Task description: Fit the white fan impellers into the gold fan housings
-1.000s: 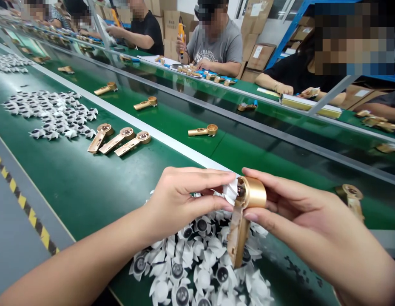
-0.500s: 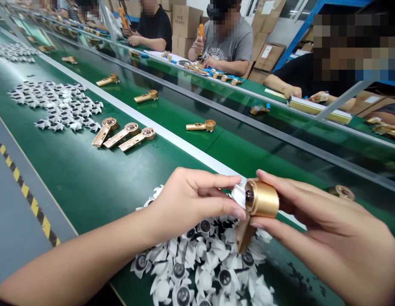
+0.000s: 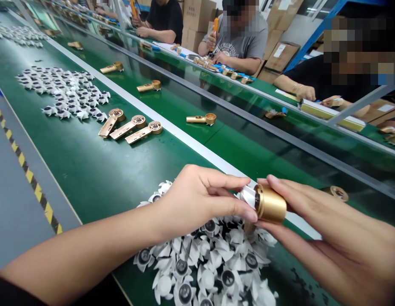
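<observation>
We see two bare hands working close together in the air above a green conveyor belt point(image 3: 72, 178). The right hand point(image 3: 331, 238) holds a short brushed-gold metal cylinder point(image 3: 270, 204), closed around it with the thumb below and fingertips on top. The left hand point(image 3: 200, 199), almost closed, pinches a white plastic bladed part point(image 3: 248, 196) against the cylinder's dark open end; we cannot tell whether it is fully seated. This light fingertip pinch, with the cylinder held steady, seems well suited to so thin a part. Both parts sit between the hands, over a heap of similar white bladed parts point(image 3: 206, 278). Three gold handle-shaped housings point(image 3: 143, 132) lie farther along the belt.
</observation>
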The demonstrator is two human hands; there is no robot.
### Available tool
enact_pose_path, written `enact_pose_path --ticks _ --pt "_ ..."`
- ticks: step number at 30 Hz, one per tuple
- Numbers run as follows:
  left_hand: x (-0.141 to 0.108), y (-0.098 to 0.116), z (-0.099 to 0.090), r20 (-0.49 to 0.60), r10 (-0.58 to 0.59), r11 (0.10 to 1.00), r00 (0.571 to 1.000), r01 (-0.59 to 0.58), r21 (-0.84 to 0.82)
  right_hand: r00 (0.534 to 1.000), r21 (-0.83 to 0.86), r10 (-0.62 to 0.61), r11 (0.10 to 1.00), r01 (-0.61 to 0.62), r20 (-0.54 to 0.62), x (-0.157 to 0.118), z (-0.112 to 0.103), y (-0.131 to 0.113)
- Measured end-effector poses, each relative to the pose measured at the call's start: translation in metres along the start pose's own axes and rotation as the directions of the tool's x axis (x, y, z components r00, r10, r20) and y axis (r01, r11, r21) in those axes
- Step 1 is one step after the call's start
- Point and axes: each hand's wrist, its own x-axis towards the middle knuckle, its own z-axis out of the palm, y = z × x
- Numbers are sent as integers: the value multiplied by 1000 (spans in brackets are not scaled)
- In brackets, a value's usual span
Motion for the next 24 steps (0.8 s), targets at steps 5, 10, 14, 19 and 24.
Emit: enact_pose_path --ticks 5,10,14,19,24 --pt "0 3 0 61 -54 993 997 60 -102 995 -64 -90 994 92 43 -6 -6 -10" --pt "-2 6 -2 84 -86 991 993 93 -94 983 -90 -180 979 182 37 -3 -10 -11" --pt "-4 3 2 139 -83 990 987 97 -99 990 -18 -138 990 138 31 4 -7 -14" --pt "7 15 -5 10 -6 1000 1000 5 17 983 187 185 966 -179 -18 14 -7 -11" --pt "12 46 -43 -149 336 683 930 -131 719 795 138 606 784 -605 42 25 -16 46"
